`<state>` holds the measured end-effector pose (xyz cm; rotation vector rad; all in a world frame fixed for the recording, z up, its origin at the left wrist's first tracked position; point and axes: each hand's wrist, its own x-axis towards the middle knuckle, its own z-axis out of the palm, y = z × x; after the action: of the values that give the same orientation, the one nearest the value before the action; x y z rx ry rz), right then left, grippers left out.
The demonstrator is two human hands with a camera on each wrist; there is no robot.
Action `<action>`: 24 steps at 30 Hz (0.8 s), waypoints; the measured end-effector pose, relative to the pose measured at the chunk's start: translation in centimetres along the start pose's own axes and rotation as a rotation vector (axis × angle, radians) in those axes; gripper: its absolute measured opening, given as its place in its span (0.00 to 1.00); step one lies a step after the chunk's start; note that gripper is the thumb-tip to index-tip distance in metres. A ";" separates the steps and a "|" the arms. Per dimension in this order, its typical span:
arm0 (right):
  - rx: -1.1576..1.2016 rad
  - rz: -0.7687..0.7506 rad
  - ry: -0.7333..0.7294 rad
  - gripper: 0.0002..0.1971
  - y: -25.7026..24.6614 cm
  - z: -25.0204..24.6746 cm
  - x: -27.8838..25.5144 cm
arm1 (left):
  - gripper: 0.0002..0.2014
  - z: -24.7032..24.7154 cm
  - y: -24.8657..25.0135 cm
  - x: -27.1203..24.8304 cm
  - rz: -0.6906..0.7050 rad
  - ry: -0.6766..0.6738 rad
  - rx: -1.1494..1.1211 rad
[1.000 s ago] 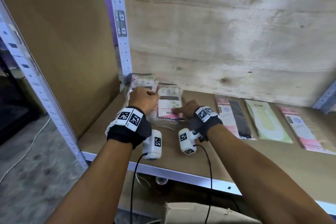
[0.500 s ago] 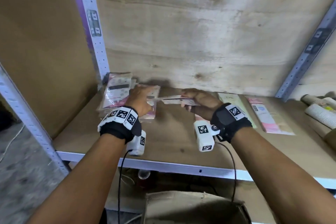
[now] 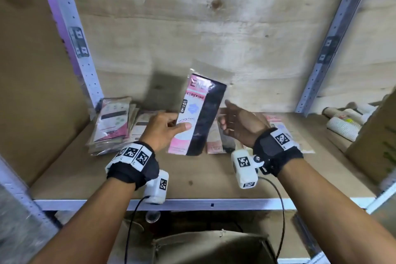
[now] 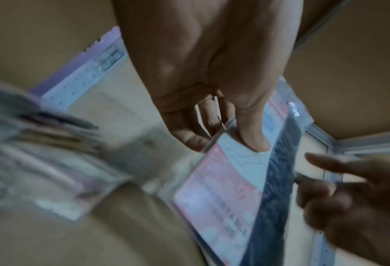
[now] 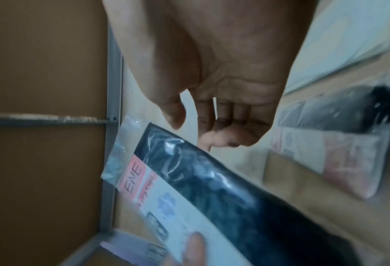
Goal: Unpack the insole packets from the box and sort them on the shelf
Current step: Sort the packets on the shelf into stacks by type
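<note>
My left hand (image 3: 181, 124) holds a pink and black insole packet (image 3: 198, 113) upright above the shelf board (image 3: 192, 180), thumb on its front and fingers behind. The left wrist view shows that same pinch by the left hand (image 4: 223, 142) on the packet (image 4: 223, 198). My right hand (image 3: 225, 119) hovers just right of the packet with loosely curled fingers, holding nothing; in the right wrist view the right hand (image 5: 212, 136) is empty above the packet (image 5: 212, 198). A stack of packets (image 3: 113, 122) lies at the shelf's back left. The open cardboard box (image 3: 210, 246) sits below the shelf.
More packets lie flat behind my hands: a pink and black one (image 3: 214, 142) and a pink one (image 3: 276, 121). Pale rolls (image 3: 342, 126) and a brown carton (image 3: 375, 141) fill the right end. Metal uprights (image 3: 85, 66) frame the bay, with a plywood back wall.
The packet was held edge-on between both hands; now my left hand alone has it raised upright facing me. My right hand has let go and drawn slightly right.
</note>
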<state>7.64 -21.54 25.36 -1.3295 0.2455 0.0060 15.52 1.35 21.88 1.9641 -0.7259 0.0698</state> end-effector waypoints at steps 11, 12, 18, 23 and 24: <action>-0.156 -0.011 -0.169 0.17 7.9 -2.2 -0.7 | 0.15 5.7 -0.6 -0.2 -0.413 0.013 -0.523; -0.109 -0.012 -0.156 0.16 8.2 -2.6 -0.6 | 0.16 6.1 -0.9 -0.1 -0.431 0.006 -0.521; -0.017 -0.003 -0.116 0.14 8.9 -3.9 -0.1 | 0.14 7.1 -2.4 1.5 -0.429 0.058 -0.453; -0.162 0.003 -0.223 0.15 8.2 -4.6 0.0 | 0.12 4.2 -3.6 3.9 -0.398 0.293 -0.585; -0.183 0.009 -0.241 0.14 8.1 -4.8 0.1 | 0.14 3.6 -3.9 4.2 -0.412 0.330 -0.609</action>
<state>5.76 -24.17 16.53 -1.4952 0.0464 0.1992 20.09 -2.26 18.43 1.4278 -0.0906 -0.0702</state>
